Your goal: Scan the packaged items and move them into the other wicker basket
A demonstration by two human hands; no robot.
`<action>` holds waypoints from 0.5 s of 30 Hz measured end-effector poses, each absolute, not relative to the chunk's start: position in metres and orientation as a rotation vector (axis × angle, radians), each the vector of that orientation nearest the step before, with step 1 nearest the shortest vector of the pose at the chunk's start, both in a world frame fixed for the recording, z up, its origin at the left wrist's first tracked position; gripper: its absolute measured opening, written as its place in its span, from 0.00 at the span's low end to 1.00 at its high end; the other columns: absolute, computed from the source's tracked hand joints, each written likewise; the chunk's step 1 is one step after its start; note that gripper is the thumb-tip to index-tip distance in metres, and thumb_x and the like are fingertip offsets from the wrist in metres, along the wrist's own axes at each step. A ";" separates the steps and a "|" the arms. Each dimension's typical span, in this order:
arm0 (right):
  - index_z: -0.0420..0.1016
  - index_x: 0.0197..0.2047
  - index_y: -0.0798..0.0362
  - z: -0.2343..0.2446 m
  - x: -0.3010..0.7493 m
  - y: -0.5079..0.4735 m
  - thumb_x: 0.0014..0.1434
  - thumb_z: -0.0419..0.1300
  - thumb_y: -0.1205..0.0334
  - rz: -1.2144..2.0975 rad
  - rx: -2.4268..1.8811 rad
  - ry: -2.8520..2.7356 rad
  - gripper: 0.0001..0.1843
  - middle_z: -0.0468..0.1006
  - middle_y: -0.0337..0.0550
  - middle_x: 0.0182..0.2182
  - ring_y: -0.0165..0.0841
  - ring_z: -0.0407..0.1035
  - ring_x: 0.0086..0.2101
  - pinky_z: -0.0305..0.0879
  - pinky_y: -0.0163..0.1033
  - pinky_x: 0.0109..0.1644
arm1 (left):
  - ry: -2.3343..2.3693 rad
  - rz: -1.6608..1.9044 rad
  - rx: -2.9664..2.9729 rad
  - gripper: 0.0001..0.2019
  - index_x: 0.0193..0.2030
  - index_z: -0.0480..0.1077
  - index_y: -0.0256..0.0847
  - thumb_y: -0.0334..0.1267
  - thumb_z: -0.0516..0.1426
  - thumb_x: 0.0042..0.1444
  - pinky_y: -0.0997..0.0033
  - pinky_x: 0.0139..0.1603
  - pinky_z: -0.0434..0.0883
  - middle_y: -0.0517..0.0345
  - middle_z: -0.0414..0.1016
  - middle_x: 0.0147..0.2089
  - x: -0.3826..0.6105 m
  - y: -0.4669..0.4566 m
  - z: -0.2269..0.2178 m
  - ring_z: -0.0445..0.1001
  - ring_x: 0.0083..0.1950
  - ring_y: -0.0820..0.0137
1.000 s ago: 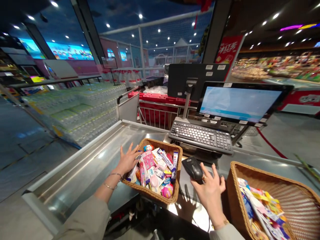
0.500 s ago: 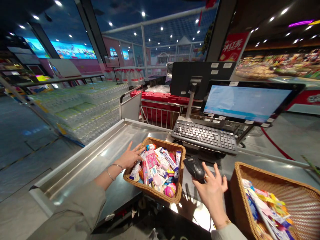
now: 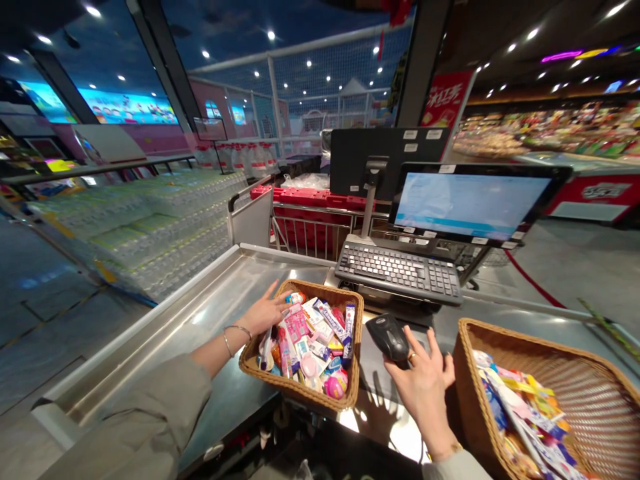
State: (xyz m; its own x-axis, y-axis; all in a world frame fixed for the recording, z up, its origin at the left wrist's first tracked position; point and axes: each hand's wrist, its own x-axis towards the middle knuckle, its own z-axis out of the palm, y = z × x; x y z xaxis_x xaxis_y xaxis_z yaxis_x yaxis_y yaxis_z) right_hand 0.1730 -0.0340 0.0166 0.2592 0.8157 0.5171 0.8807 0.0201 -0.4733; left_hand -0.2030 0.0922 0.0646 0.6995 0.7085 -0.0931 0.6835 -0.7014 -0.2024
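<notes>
A wicker basket (image 3: 300, 393) full of small packaged sweets stands on the metal counter in front of me. My left hand (image 3: 265, 315) is over its left rim, fingers spread, with the fingertips by the wrapped sweets (image 3: 313, 333). I see nothing gripped in it. To the right of the basket, my right hand (image 3: 423, 377) hovers above the counter with fingers apart. A black barcode scanner (image 3: 387, 337) is right at its thumb side; whether they touch I cannot tell. The right palm is hidden from view.
A larger wicker basket (image 3: 595, 387) with more sweets stands at the right. Behind the scanner are a keyboard (image 3: 397, 272) and a lit monitor (image 3: 470, 203). The metal counter (image 3: 210, 320) has a raised edge on the left. Stacked bottled drinks (image 3: 140, 227) stand beyond it.
The whole view has shifted slightly, so the baskets and screens appear further left. My left hand's fingers have lifted a little from the sweets. My right hand stays by the scanner.
</notes>
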 end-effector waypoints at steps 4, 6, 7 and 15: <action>0.81 0.32 0.46 0.017 0.174 -0.034 0.53 0.57 0.48 -0.108 -1.795 -1.536 0.15 0.79 0.44 0.55 0.53 0.52 0.66 0.38 0.68 0.65 | -1.244 0.281 -2.773 0.09 0.29 0.78 0.47 0.28 0.61 0.56 0.33 0.70 0.20 0.64 0.80 0.57 -0.204 0.101 0.093 0.56 0.74 0.57; 0.81 0.31 0.45 0.017 0.175 -0.035 0.53 0.57 0.48 -0.103 -1.797 -1.526 0.14 0.79 0.43 0.55 0.53 0.52 0.66 0.38 0.68 0.66 | -1.365 0.313 -2.760 0.05 0.28 0.77 0.46 0.31 0.65 0.51 0.26 0.65 0.17 0.61 0.77 0.61 -0.205 0.106 0.107 0.53 0.75 0.49; 0.81 0.31 0.45 0.018 0.175 -0.035 0.53 0.57 0.49 -0.102 -1.799 -1.522 0.14 0.79 0.43 0.55 0.53 0.53 0.66 0.38 0.68 0.66 | -1.457 0.321 -2.761 0.05 0.27 0.77 0.45 0.32 0.65 0.50 0.23 0.63 0.16 0.60 0.75 0.62 -0.204 0.108 0.111 0.52 0.75 0.47; 0.79 0.29 0.46 0.018 0.181 -0.037 0.51 0.57 0.51 -0.123 -1.851 -1.516 0.12 0.79 0.42 0.55 0.53 0.53 0.66 0.38 0.67 0.66 | -1.882 0.211 -2.800 0.06 0.33 0.77 0.45 0.40 0.60 0.58 0.21 0.63 0.22 0.55 0.70 0.67 -0.166 0.103 0.073 0.48 0.76 0.46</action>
State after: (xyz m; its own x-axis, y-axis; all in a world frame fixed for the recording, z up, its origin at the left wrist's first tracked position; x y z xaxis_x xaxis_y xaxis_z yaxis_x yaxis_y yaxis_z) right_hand 0.1808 -0.0370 0.0183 0.3008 0.8132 0.4983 0.8828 -0.0397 -0.4681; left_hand -0.1663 0.1034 0.0732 0.3814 0.8945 -0.2333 0.9239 -0.3607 0.1273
